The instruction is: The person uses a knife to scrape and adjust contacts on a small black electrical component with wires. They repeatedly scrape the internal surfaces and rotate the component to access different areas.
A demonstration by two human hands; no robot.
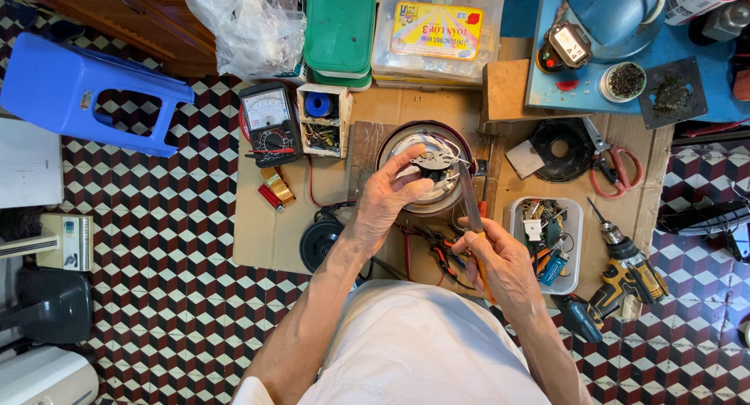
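The round dark-red appliance base (426,167) lies upturned on the cardboard-covered counter (266,233), its underside already open and the wiring bare, so I judge the opening-up done and the inner work only begun. My left hand (387,202) pinches a small grey metal part (432,161) over its middle; my right hand (500,260) is clamped on an orange-handled screwdriver (471,210) pointed there. My fingers hide the contact point and the fine wires blur together.
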